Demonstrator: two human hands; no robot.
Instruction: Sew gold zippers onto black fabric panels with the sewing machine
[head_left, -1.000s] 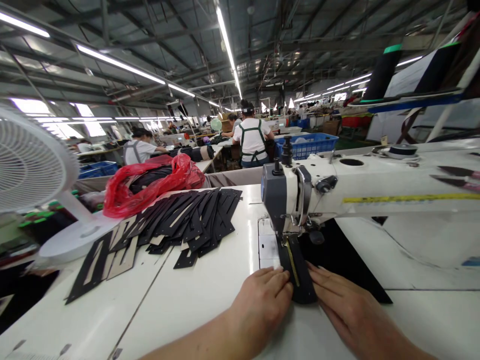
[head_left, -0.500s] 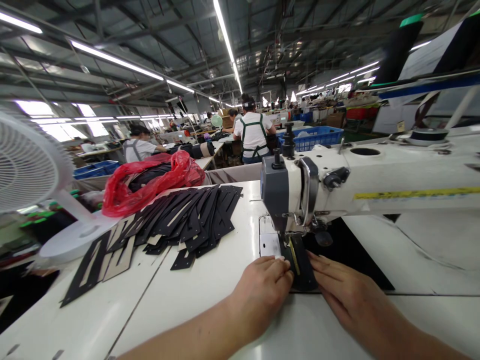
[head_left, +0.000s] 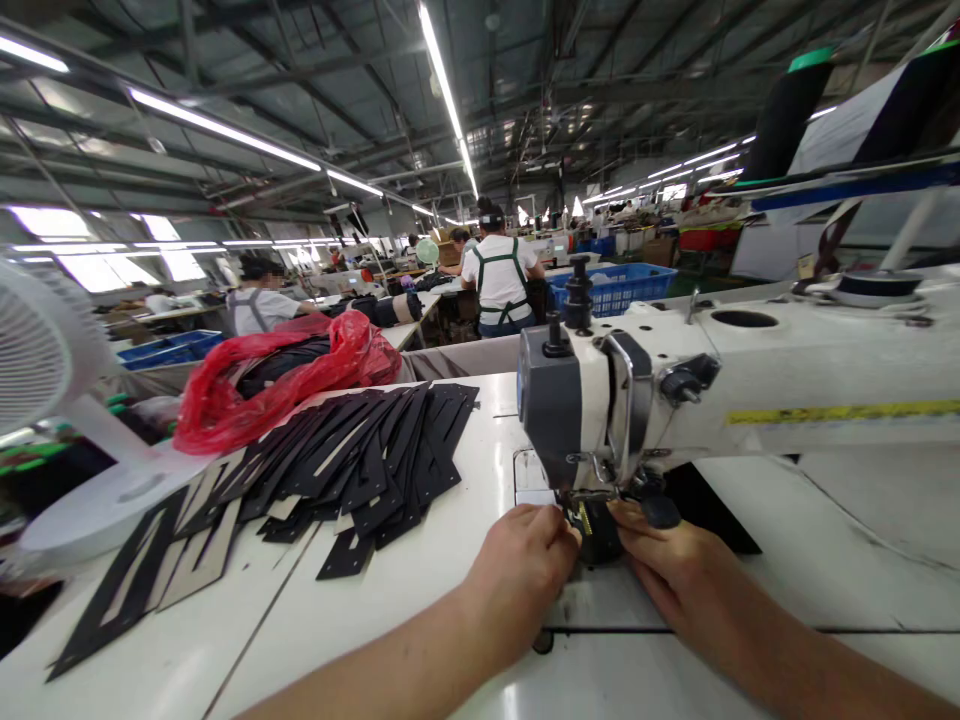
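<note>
I have my left hand (head_left: 517, 575) and my right hand (head_left: 675, 570) both down on the white sewing table (head_left: 390, 600), close in front of the needle end of the white industrial sewing machine with its grey faceplate (head_left: 555, 400). Between them lies the narrow black strip with a yellow line along it (head_left: 592, 530), near the middle of the table, its far end already under the presser foot. My left fingers are curled, their tips pressed against the strip's left edge; my right fingers lie flatter and loosely spread, pressing its right side down on the bed. Neither hand closes round anything; both pin the strip against the plate. To do this well, I judge I should keep even pressure from both sides, hold the yellow line straight with the foot, and keep my fingertips clear of the needle, which sits very near them. Toward the table's left edge a fanned heap of flat black cut-out pieces (head_left: 352, 450) lies well apart from my hands, with a red plastic bag of dark goods (head_left: 277, 375) behind it at the far edge and a white fan (head_left: 45, 370) at the far left corner.
</note>
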